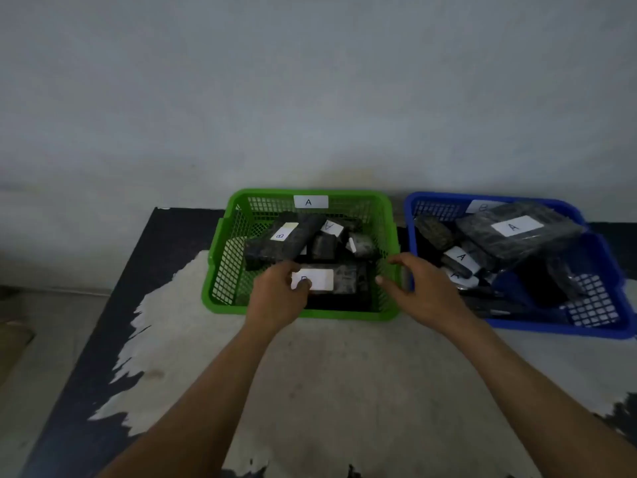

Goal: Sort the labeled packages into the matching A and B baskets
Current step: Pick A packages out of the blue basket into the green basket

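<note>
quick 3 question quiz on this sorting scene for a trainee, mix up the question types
1. True or false: the green basket carries an A tag.
2. The large package on top in the blue basket is labelled: a) A b) B c) nothing
3. Fill in: the left hand holds the front package in the ____ basket.

Key: 1 true; 2 a; 3 green

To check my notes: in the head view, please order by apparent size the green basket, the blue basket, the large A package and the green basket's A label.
1-2. green basket and blue basket: alike, so unranked.
3. large A package
4. A label
</note>
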